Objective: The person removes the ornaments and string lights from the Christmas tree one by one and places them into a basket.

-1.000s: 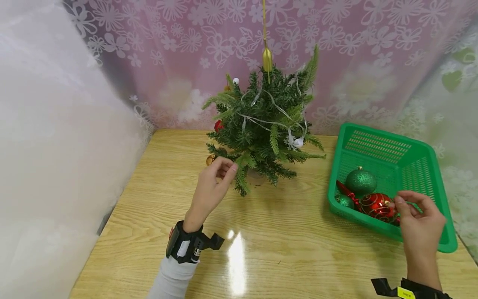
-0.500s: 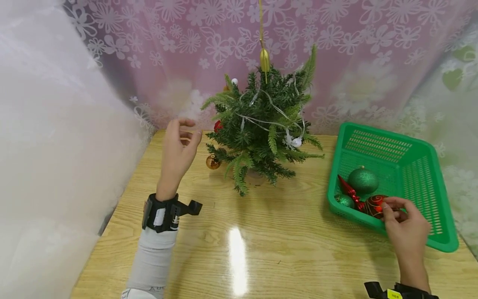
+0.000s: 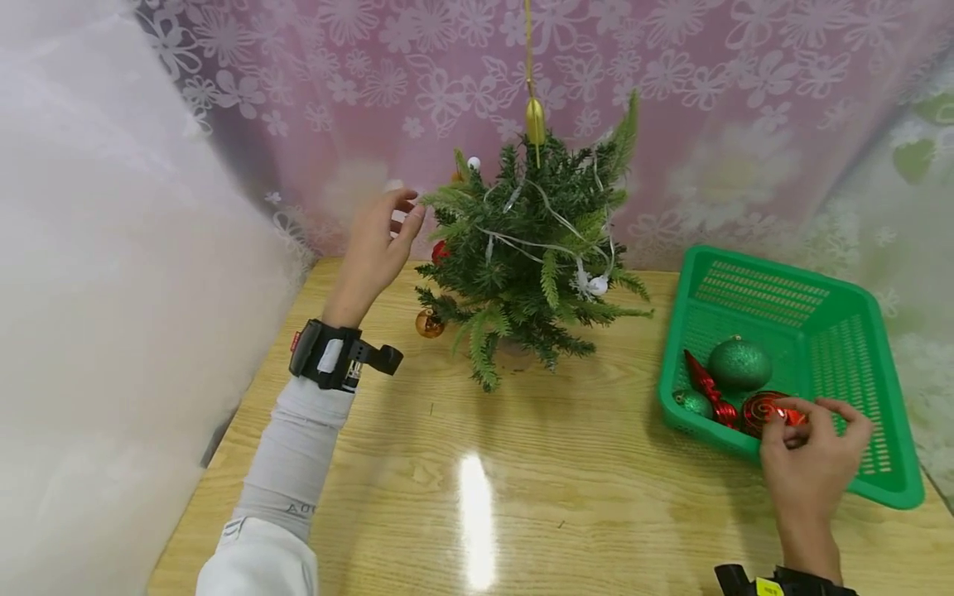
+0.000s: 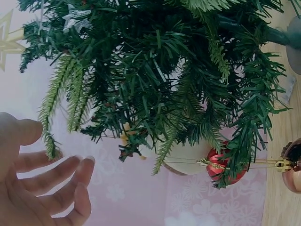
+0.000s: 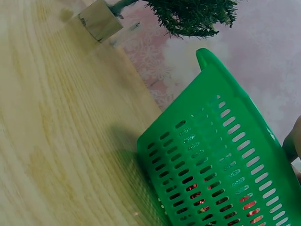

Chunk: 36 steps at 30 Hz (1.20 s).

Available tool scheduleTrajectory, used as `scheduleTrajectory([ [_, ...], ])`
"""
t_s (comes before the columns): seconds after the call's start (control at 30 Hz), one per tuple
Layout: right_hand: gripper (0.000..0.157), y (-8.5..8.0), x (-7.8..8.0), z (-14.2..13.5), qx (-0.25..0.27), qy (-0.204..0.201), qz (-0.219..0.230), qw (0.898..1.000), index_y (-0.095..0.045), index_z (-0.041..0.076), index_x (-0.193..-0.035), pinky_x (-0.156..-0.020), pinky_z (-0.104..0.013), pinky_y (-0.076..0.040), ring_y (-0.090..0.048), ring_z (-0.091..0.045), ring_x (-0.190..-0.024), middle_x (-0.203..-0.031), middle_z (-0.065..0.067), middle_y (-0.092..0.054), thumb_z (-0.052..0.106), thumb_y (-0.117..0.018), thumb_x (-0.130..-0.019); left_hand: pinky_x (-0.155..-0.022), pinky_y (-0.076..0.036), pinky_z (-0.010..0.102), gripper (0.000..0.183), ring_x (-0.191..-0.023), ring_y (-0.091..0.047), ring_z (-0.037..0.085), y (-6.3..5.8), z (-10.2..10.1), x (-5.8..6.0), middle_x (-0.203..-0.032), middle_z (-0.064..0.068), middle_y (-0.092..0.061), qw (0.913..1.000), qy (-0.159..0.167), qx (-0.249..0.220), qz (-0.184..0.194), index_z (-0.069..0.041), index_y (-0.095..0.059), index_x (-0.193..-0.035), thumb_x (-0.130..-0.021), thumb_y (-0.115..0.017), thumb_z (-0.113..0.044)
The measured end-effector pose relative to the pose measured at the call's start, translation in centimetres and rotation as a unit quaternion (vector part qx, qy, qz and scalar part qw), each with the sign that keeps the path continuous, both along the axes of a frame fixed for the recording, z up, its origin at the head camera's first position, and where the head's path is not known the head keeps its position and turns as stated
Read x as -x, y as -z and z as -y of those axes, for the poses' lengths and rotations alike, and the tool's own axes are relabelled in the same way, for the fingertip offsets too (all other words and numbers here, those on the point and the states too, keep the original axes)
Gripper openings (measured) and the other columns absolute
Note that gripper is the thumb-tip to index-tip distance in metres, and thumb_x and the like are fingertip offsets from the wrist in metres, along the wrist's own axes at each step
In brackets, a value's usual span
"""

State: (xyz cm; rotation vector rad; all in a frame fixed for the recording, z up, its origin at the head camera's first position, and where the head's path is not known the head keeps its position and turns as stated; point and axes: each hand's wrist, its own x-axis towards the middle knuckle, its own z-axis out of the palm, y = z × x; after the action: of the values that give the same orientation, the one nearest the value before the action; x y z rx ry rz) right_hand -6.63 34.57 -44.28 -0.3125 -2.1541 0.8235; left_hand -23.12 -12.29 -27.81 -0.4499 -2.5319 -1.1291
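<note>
A small artificial Christmas tree (image 3: 537, 257) stands on the table with ornaments and a clear wire on it. My left hand (image 3: 380, 248) is beside its upper left branches. In the left wrist view a light-green branch tip (image 4: 51, 146) hangs between the thumb and relaxed fingers (image 4: 56, 174). A red bauble (image 4: 225, 165) and a copper bauble (image 4: 294, 167) hang from lower branches. My right hand (image 3: 816, 451) is over the green basket (image 3: 674, 339), thumb and fingers loosely curved right at a red ornament with gold swirls (image 3: 762, 407), partly hidden by the hand.
Inside the basket are a large green glitter ball (image 3: 740, 364), a smaller green ball (image 3: 695, 403) and a red icicle-shaped ornament (image 3: 708, 389). A gold ornament (image 3: 535, 122) tops the tree. Floral curtain (image 3: 335, 108) closes off the back.
My left hand has left the tree's lower front branch and moved left, then up to the upper left side. My right hand has shifted slightly left over the basket; the ornaments there have shifted.
</note>
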Motion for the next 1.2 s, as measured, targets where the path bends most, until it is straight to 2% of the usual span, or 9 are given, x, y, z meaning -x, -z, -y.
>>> scheduleTrajectory([
  [0.2, 0.013, 0.3, 0.3, 0.0, -0.038, -0.011, -0.014, 0.999, -0.065, -0.012, -0.093, -0.062, -0.004, -0.028, -0.033, 0.021, -0.059, -0.116, 0.028, -0.026, -0.013, -0.056, -0.084, -0.076, -0.049, 0.039, 0.037, -0.090, -0.061, 0.027, -0.3, -0.2, 0.2, -0.109, 0.015, -0.065, 1.0000, -0.002, -0.004, -0.004, -0.002, -0.061, -0.124, -0.103, -0.048, -0.030],
  [0.43, 0.014, 0.5, 0.3, 0.1, -0.047, -0.017, -0.016, 0.999, -0.068, -0.010, -0.090, -0.060, -0.004, -0.027, -0.032, 0.023, -0.060, -0.113, 0.025, -0.029, -0.012, -0.056, -0.083, -0.066, -0.051, 0.034, 0.033, -0.075, -0.064, 0.026, -0.1, -0.2, -0.1, -0.098, 0.015, -0.068, 0.9996, -0.005, -0.002, -0.029, -0.001, -0.064, -0.119, -0.102, -0.051, -0.026],
  [0.7, 0.016, 0.8, 0.1, 0.2, -0.047, -0.041, -0.022, 0.998, -0.069, -0.008, -0.088, -0.061, -0.003, -0.029, -0.035, 0.020, -0.064, -0.111, 0.025, -0.033, -0.014, -0.055, -0.083, -0.068, -0.051, 0.036, 0.032, -0.076, -0.064, 0.026, 0.1, 0.1, -0.9, -0.098, 0.017, -0.069, 0.9987, -0.001, 0.017, -0.048, 0.002, -0.065, -0.118, -0.101, -0.052, -0.023],
  [0.83, 0.015, 1.0, 0.1, 0.3, -0.049, -0.043, -0.034, 0.997, -0.068, -0.010, -0.087, -0.065, -0.006, -0.028, -0.035, 0.017, -0.078, -0.108, 0.024, -0.036, -0.015, -0.055, -0.081, -0.067, -0.053, 0.036, 0.032, -0.076, -0.065, 0.027, 0.2, 0.2, -1.5, -0.101, 0.019, -0.067, 0.9983, 0.009, 0.027, -0.050, 0.005, -0.063, -0.120, -0.100, -0.054, -0.019],
  [0.93, 0.015, 1.1, 0.1, 0.3, -0.052, -0.044, -0.035, 0.997, -0.068, -0.010, -0.086, -0.066, -0.009, -0.027, -0.034, 0.015, -0.083, -0.107, 0.025, -0.037, -0.015, -0.055, -0.081, -0.068, -0.053, 0.036, 0.031, -0.076, -0.065, 0.028, 0.2, 0.3, -1.9, -0.099, 0.019, -0.067, 0.9977, 0.018, 0.034, -0.056, 0.006, -0.063, -0.120, -0.100, -0.054, -0.016],
  [1.1, 0.015, 1.1, 0.1, 0.3, -0.054, -0.043, -0.036, 0.997, -0.069, -0.009, -0.086, -0.066, -0.006, -0.027, -0.034, 0.016, -0.081, -0.102, 0.013, -0.047, -0.015, -0.056, -0.080, -0.070, -0.052, 0.037, 0.031, -0.077, -0.064, 0.028, 0.2, 0.3, -2.8, -0.097, 0.019, -0.067, 0.9962, 0.025, 0.042, -0.072, 0.006, -0.062, -0.120, -0.100, -0.054, -0.015],
  [1.17, 0.015, 0.9, 0.0, 0.4, -0.047, -0.043, -0.038, 0.997, -0.068, -0.010, -0.085, -0.066, -0.004, -0.028, -0.036, 0.016, -0.081, -0.101, 0.013, -0.048, -0.016, -0.055, -0.080, -0.070, -0.052, 0.037, 0.031, -0.078, -0.064, 0.028, 0.2, 0.3, -3.0, -0.097, 0.019, -0.067, 0.9957, 0.026, 0.048, -0.075, 0.006, -0.062, -0.120, -0.100, -0.054, -0.015],
  [1.2, 0.015, 0.8, 0.0, 0.5, -0.043, -0.043, -0.037, 0.997, -0.068, -0.010, -0.085, -0.066, -0.003, -0.029, -0.037, 0.016, -0.080, -0.103, 0.019, -0.044, -0.016, -0.055, -0.080, -0.070, -0.052, 0.036, 0.031, -0.078, -0.064, 0.027, 0.2, 0.2, -3.1, -0.097, 0.019, -0.067, 0.9955, 0.026, 0.050, -0.076, 0.006, -0.062, -0.121, -0.100, -0.054, -0.015],
])
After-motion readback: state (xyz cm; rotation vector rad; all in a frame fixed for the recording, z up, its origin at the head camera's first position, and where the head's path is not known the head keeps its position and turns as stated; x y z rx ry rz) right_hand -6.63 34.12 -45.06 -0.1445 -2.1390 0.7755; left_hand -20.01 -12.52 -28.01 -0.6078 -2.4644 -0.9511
